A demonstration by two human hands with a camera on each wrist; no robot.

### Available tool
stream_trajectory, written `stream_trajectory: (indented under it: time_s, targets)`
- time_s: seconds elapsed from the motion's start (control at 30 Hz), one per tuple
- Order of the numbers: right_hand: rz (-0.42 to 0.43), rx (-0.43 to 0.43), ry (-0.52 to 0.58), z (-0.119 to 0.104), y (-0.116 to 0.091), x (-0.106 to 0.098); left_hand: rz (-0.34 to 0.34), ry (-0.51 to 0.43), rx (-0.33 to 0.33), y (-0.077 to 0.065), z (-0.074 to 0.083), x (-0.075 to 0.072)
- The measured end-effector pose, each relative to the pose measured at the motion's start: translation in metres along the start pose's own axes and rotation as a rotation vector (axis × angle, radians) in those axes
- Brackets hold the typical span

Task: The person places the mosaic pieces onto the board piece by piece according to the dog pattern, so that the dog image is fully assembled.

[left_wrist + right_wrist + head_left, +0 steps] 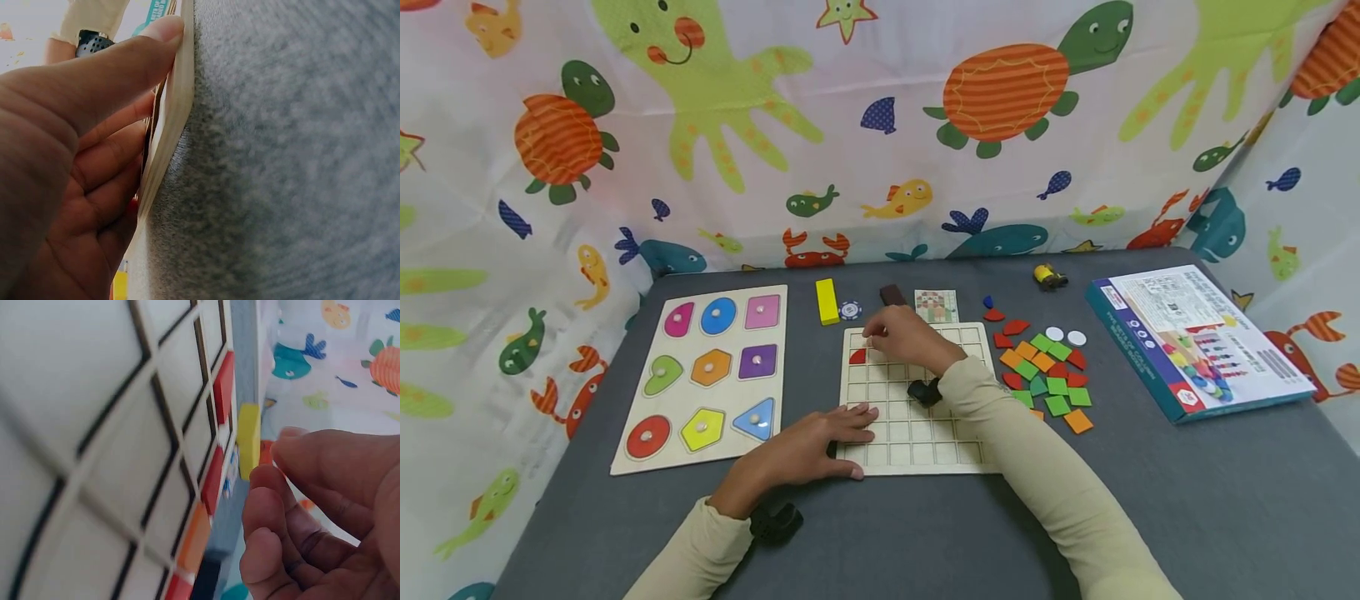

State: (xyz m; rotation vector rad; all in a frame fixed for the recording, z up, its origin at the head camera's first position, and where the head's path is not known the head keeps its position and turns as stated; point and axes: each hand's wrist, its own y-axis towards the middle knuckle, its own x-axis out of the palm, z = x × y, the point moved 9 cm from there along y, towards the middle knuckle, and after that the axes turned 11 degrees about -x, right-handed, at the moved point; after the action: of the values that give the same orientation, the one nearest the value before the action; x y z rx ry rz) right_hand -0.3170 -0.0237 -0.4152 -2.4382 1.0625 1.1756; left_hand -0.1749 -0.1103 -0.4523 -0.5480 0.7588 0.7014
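A pale wooden grid board (887,458) lies in front of me. My left hand (808,446) rests at its near left corner, fingers spread over the squares, thumb along the front edge. In the left wrist view the thumb (125,72) lies against the board's edge. My right hand (910,335) is over the far left of the grid, fingers bent. The right wrist view shows a gap between its thumb and forefinger, with nothing visibly held. A red tile (857,357) sits in the grid's left column. More red tiles and an orange tile (194,537) line the far side.
Loose red, green and orange tiles (1056,386) lie right of the board. A shape puzzle (700,383) is at left, a boxed set (1202,342) at right. Behind the grid are a yellow block (827,302), a poker chip (850,310), a dark block (892,295) and a picture card (936,306).
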Motion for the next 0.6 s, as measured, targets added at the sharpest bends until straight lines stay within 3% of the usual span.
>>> stream_trajectory:
  time_s: [0.3, 0.6]
  targets:
    - [0.051, 0.026, -0.003, 0.022, -0.029, -0.034, 0.001, 0.026, -0.033, -0.002, -0.001, 0.000]
    - [0.098, 0.096, -0.014, 0.049, -0.076, -0.068, -0.008, 0.036, -0.046, -0.002, 0.003, 0.000]
